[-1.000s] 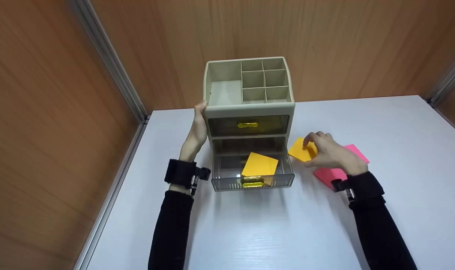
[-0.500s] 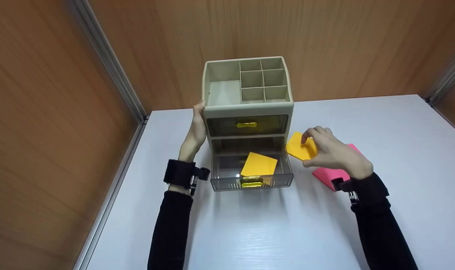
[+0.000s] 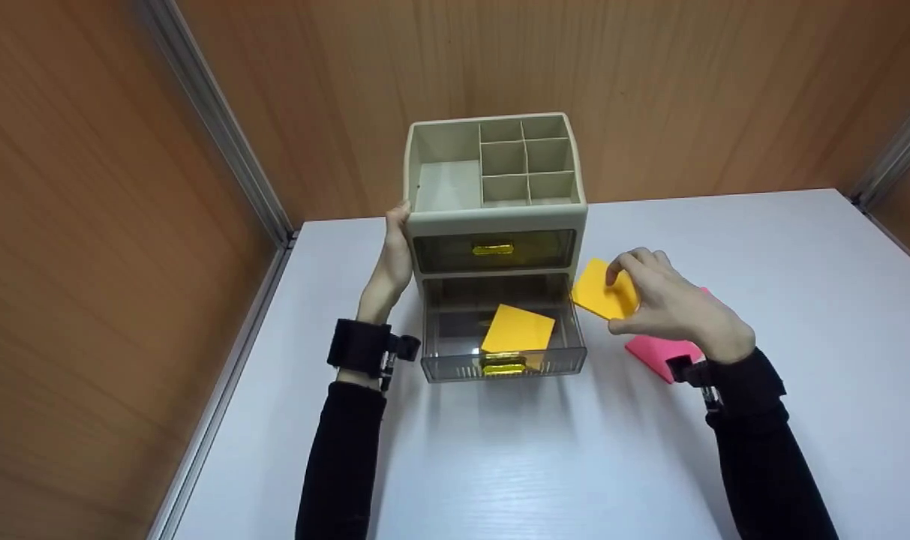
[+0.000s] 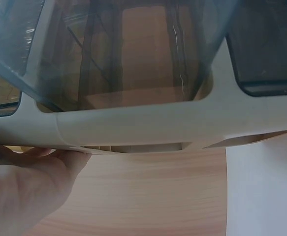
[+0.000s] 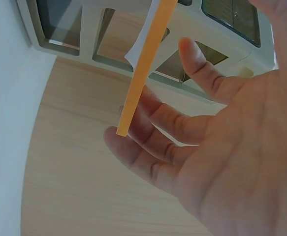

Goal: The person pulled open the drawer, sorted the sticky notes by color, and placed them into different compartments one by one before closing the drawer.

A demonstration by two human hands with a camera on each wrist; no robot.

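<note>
Pinching an orange sticky-note pad [image 3: 603, 292] clear of the table, the right hand [image 3: 668, 307] hangs beside the open lower drawer [image 3: 500, 334]; loose fingertips could drop it short, while the left hand [image 3: 391, 262] lies flat against the organizer [image 3: 496, 202]

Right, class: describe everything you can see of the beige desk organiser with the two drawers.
The organiser is beige, plastic-looking, and stands upright on the white table near the wooden wall. Its open top is split into one large compartment and six small ones. Below sit two smoky translucent drawers with gold handles: the upper drawer is closed, the lower drawer pulled out, with a yellow sticky pad inside. The left hand rests against its left side.
</note>
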